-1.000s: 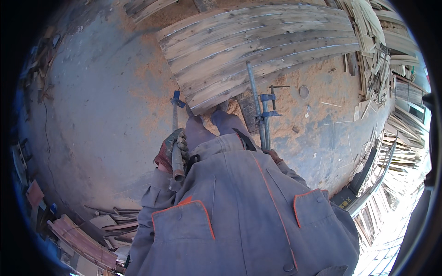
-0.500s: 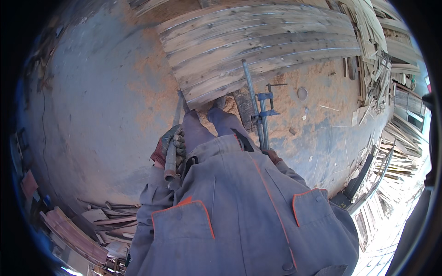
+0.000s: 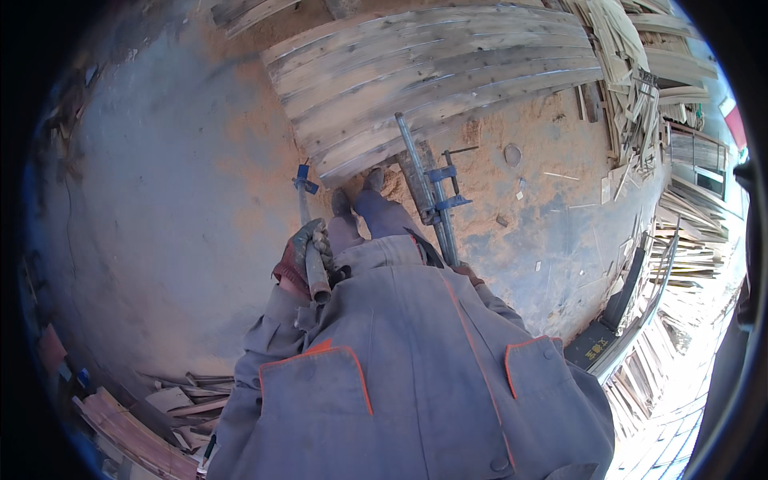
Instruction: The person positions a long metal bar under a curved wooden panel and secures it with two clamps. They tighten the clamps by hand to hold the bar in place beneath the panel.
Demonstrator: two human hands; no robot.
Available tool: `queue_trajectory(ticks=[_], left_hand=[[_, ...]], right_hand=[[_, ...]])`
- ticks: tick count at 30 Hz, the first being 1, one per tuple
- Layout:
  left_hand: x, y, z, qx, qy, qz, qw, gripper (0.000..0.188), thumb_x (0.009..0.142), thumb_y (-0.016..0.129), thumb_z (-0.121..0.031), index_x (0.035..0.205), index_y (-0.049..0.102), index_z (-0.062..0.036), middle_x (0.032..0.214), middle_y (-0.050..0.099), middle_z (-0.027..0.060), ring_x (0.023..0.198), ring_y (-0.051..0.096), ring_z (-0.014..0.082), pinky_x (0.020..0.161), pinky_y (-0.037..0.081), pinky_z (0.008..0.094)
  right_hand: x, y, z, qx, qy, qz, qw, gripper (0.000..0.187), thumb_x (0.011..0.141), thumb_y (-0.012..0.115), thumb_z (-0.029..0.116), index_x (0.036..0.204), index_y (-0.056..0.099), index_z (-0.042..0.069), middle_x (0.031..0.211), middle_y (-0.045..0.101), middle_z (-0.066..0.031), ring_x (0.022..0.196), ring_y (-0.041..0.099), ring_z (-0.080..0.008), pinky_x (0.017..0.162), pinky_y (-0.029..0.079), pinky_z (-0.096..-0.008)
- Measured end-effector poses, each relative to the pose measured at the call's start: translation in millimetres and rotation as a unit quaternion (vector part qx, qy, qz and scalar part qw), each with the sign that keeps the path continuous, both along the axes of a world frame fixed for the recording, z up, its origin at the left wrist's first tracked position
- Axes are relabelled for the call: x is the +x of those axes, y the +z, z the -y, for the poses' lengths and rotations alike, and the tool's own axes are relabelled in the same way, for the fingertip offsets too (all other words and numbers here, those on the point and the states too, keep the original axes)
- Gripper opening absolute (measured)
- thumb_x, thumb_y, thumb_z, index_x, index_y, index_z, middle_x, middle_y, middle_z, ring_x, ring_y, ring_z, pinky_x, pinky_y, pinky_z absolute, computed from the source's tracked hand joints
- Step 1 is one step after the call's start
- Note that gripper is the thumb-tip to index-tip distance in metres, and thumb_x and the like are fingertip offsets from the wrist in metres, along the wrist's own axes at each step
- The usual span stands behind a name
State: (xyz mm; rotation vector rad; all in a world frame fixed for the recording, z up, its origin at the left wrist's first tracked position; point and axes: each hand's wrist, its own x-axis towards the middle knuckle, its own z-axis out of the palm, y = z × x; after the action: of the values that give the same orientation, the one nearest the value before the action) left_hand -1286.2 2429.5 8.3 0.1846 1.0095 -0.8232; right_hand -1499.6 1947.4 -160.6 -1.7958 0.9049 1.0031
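Observation:
I look down my grey work jacket to my boots on a dusty concrete floor. My left hand (image 3: 301, 258), in a worn red and grey glove, is closed around a long metal bar clamp (image 3: 310, 240) whose blue head points ahead near my left foot. My right hand (image 3: 467, 274) shows only as a gloved edge beside my hip, gripping a second, longer blue bar clamp (image 3: 432, 196) that runs forward past my right foot. A panel of glued grey wooden planks (image 3: 432, 72) lies flat just ahead of my feet.
Sawdust covers the floor (image 3: 160, 184) around the panel. Stacks of thin wood strips (image 3: 680, 240) pile up along the right side. Broken board scraps (image 3: 152, 408) lie at lower left. A dark metal frame (image 3: 624, 320) stands at my right.
My left hand has lifted its clamp, so the blue head shows again ahead of my left foot. I have stepped slightly closer to the plank panel.

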Motion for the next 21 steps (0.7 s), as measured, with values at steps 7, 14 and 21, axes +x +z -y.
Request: queue_trajectory(ticks=[7,14,21], left_hand=[[-5.0,-5.4,-5.0,-0.035,-0.006,0.008,0.999,0.015,0.105,0.062,-0.027,0.097,0.060,-0.0150,0.070,0.064,-0.0092,0.056,0.063,0.0057,0.052,0.054,0.0278],[-3.1,-17.0,-12.4,-0.054,-0.060,0.033,0.996,0.019,0.106,0.061,-0.028,0.094,0.058,-0.0133,0.068,0.063,-0.0092,0.056,0.063,0.0063,0.051,0.054,0.0272],[15.0,-26.2,-42.5,-0.066,-0.017,0.008,0.998,0.021,0.105,0.062,-0.031,0.095,0.058,-0.0130,0.068,0.060,-0.0097,0.056,0.062,0.0061,0.047,0.050,0.0274]], right_hand=[[-23.9,8.4,-17.6,0.021,-0.022,0.037,0.999,0.045,0.087,0.079,0.031,0.114,0.074,-0.005,0.098,0.078,-0.0132,0.085,0.073,-0.0218,0.074,0.057,-0.0395],[-42.3,-3.4,-13.9,0.049,-0.008,0.020,0.999,0.044,0.092,0.073,0.032,0.126,0.073,0.004,0.113,0.077,-0.0124,0.103,0.072,-0.0227,0.089,0.056,-0.0391],[-47.2,-21.3,-6.7,0.038,0.134,0.144,0.980,0.043,0.093,0.070,0.033,0.130,0.072,0.012,0.121,0.076,-0.0146,0.116,0.071,-0.0280,0.096,0.054,-0.0394]])
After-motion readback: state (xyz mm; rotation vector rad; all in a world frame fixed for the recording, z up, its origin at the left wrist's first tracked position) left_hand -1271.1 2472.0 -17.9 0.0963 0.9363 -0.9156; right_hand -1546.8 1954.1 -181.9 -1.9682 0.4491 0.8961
